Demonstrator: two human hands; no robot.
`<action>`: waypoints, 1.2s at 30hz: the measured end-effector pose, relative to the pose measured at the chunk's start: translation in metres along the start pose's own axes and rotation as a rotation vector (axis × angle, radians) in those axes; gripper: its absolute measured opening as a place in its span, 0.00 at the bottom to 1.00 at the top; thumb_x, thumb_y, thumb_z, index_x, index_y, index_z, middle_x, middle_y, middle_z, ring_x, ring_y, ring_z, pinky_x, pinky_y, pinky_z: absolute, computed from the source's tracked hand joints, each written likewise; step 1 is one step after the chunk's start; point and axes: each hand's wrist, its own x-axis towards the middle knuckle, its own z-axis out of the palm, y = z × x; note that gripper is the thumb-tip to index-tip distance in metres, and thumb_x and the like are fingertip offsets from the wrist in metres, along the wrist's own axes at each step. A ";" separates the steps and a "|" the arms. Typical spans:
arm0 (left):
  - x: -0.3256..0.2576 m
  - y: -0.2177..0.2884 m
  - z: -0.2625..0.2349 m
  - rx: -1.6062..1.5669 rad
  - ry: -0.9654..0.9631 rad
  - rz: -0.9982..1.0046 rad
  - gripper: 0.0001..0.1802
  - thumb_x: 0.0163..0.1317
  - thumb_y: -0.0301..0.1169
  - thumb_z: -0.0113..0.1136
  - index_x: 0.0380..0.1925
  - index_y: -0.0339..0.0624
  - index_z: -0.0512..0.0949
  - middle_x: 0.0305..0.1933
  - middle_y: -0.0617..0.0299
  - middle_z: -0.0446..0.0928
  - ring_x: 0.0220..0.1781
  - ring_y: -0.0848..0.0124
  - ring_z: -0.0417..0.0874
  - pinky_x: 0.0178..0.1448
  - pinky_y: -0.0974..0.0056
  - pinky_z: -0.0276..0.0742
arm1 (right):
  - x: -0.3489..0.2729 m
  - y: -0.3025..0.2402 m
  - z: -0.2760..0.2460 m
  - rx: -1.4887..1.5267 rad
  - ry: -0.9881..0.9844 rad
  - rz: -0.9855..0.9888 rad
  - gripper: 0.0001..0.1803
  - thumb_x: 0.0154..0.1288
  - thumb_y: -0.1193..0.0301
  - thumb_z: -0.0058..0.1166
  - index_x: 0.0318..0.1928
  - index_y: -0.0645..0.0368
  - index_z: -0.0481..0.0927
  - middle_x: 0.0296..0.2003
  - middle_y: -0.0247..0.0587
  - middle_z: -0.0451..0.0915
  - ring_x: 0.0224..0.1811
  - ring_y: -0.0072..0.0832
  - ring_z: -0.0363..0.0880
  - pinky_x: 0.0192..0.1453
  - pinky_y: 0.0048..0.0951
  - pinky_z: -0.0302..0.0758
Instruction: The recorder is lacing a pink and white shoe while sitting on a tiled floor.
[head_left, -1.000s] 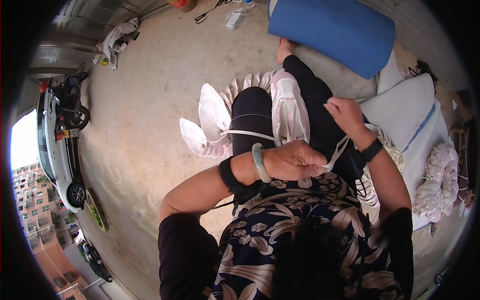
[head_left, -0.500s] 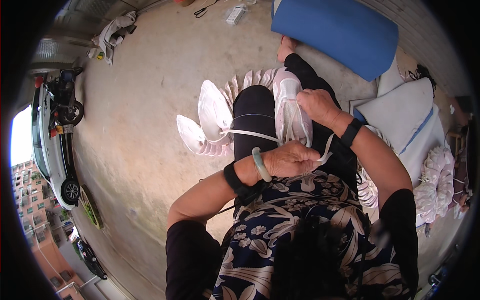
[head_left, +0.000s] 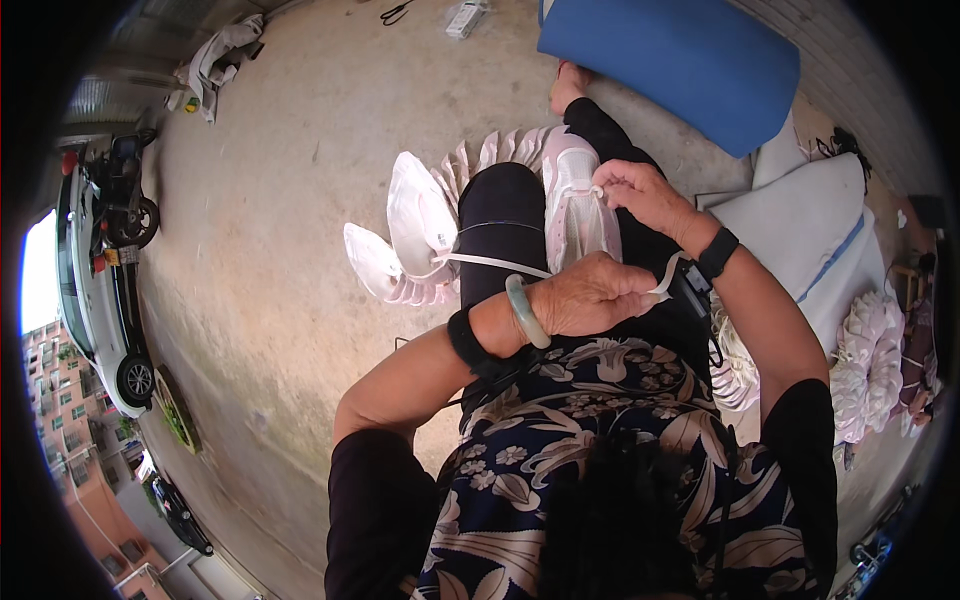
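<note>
The left hand (head_left: pixel 590 295) lies across the lap with wrist bent, fingers curled tight around a white strap (head_left: pixel 495 263) that runs left to a stack of white shoe pieces (head_left: pixel 420 230) on the floor. The right hand (head_left: pixel 645 195), lower a second ago, now reaches up and pinches the pale pink shoe (head_left: pixel 578 200) resting on the knee.

One head-worn fisheye view; looks steeply down, close over the lap; concrete floor (head_left: pixel 300 200) beyond.
</note>
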 end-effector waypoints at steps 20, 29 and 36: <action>0.007 0.000 0.001 -0.003 0.042 0.042 0.15 0.67 0.35 0.44 0.26 0.36 0.70 0.19 0.63 0.67 0.21 0.74 0.68 0.28 0.70 0.66 | -0.002 0.019 -0.001 0.163 0.068 0.027 0.07 0.56 0.77 0.49 0.37 0.61 0.73 0.29 0.29 0.73 0.30 0.17 0.70 0.36 0.21 0.70; 0.006 -0.002 0.003 -0.049 0.102 -0.067 0.06 0.58 0.24 0.51 0.24 0.35 0.70 0.18 0.50 0.67 0.21 0.56 0.73 0.27 0.63 0.68 | 0.001 0.024 0.003 -0.204 0.095 -0.194 0.05 0.54 0.77 0.49 0.34 0.61 0.74 0.24 0.33 0.74 0.26 0.21 0.73 0.32 0.24 0.71; 0.018 -0.007 -0.003 0.143 0.098 0.009 0.10 0.64 0.30 0.48 0.27 0.35 0.72 0.19 0.58 0.69 0.20 0.68 0.69 0.28 0.68 0.68 | 0.008 0.012 -0.002 -0.232 0.296 -0.167 0.04 0.54 0.74 0.50 0.31 0.60 0.72 0.23 0.36 0.74 0.23 0.26 0.73 0.29 0.25 0.70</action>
